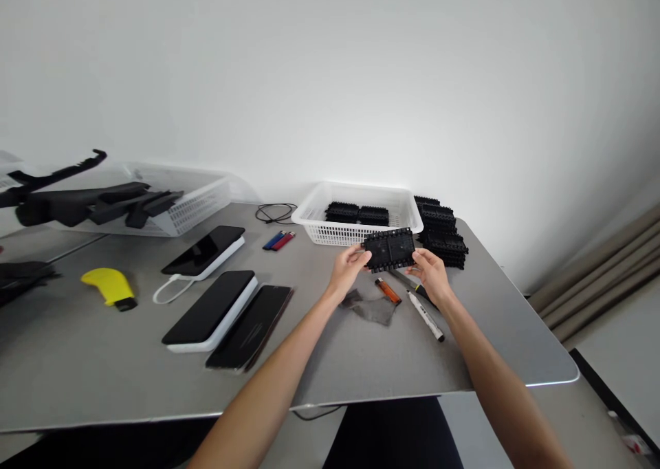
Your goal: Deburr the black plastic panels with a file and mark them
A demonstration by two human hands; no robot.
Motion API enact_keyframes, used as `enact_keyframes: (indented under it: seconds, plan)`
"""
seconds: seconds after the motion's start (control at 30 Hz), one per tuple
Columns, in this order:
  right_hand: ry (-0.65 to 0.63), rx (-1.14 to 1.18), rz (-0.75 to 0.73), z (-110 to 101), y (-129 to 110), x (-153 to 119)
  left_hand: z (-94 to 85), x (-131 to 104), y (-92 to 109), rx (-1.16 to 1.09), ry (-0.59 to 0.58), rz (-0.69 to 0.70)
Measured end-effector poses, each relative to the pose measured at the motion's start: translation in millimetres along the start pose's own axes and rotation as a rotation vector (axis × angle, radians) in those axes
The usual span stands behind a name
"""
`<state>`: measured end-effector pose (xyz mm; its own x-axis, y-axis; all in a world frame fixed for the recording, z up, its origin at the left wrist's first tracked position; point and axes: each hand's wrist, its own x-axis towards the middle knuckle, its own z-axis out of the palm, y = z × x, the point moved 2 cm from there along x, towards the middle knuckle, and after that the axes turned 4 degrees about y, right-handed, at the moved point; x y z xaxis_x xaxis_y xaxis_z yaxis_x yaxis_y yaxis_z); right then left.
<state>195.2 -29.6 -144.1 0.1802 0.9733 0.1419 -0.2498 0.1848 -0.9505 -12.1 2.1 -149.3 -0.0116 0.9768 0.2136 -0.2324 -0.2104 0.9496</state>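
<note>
Between my two hands a black rectangular plastic part (390, 249) with toothed long edges is held up above the table, its broad face toward me. My left hand (349, 266) pinches its left end, and my right hand (429, 271) pinches its right end. Behind it stands a white plastic basket (314, 232) with similar black parts (355, 213) lying inside. More such parts are piled in a black stack (444, 238) right of the basket. Below my hands lie an orange lighter (388, 291), a dark crumpled cloth-like scrap (374, 309), a white marker (425, 315) and a partly hidden yellow-and-black tool (421, 291).
Left on the grey table (155, 393) are phones on white power banks (211, 311), another dark phone (250, 328), a yellow-handled item (109, 285) and two lighters (279, 241). A second white basket (201, 204) holds long black parts (97, 204). A black cable (276, 213) lies near the wall.
</note>
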Motion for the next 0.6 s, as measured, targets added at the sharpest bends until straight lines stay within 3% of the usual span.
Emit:
enact_keyframes:
  seconds: [0.2, 0.33, 0.47, 0.6]
  plan:
    - [0.057, -0.173, -0.063, -2, 5, -2, -0.5, 2, -9, -0.046, -0.059, -0.098]
    - [0.142, -0.740, -0.214, 5, 3, -13, -8.8, 6, -12, -0.041, 0.102, -0.078]
    - [-0.042, -1.294, -0.325, 27, 13, -26, -15.4, 9, -13, -0.064, 0.232, -0.074]
    - [-0.173, -1.563, -0.352, 45, 28, -33, -16.3, 9, -14, -0.074, 0.268, -0.087]
